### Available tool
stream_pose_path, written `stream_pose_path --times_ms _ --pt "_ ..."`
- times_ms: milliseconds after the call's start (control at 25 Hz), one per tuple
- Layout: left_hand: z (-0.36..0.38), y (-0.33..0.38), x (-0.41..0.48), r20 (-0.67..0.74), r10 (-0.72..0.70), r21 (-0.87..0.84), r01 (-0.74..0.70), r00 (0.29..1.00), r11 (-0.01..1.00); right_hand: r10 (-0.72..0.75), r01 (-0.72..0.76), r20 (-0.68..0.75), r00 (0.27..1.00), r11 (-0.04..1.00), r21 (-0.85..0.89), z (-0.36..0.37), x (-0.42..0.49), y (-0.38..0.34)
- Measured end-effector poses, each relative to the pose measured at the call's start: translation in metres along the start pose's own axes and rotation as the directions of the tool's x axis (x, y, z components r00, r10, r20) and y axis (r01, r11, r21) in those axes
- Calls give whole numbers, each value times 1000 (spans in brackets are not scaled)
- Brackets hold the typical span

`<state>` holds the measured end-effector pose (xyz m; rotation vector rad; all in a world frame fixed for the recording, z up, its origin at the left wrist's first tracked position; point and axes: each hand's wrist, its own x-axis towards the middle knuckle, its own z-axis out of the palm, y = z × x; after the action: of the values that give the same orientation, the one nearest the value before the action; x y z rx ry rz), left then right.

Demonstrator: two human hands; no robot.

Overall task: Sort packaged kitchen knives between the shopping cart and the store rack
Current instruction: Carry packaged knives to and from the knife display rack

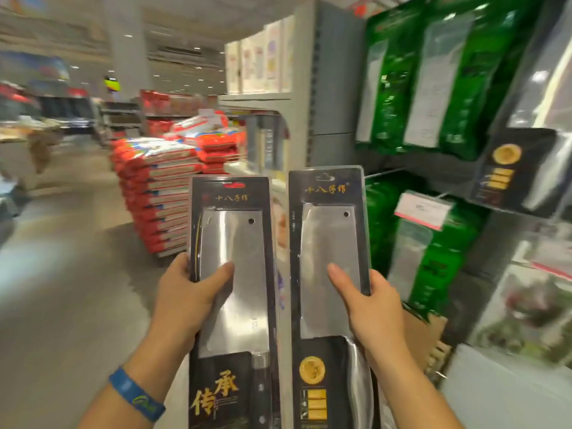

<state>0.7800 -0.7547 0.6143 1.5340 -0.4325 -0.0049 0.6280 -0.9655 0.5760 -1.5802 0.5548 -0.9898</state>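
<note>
Grey floor (62,305), stacked red sacks (161,193) behind. The left hand (185,292) grips a cleaver pack (238,243), the right hand (374,308) a second cleaver pack (328,230), near the rack (418,164).

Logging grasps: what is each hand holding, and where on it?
The left hand grips the left knife package by its left edge; the right hand grips the right knife package by its right edge, thumbs across the fronts.

The left knife pack (244,298) reads "十八子作" at 12 o'clock and "传承" at 7 o'clock. The right knife pack (328,239) reads "十八子作" at 12 o'clock.
</note>
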Motion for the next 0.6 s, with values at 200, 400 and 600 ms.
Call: stream_pose_path --times_ms 200,400,600 --pt "100 9 39 293 73 -120 -39 953 992 -58 32 -255 965 994 -104 -61 27 -16" --pt "168 12 76 461 153 -185 -74 874 980 -146 26 -464 874 967 -255 -96 40 -39" --pt "218 18 100 665 189 -278 5 722 961 -177 -25 -599 781 950 -312 -116 39 -61"
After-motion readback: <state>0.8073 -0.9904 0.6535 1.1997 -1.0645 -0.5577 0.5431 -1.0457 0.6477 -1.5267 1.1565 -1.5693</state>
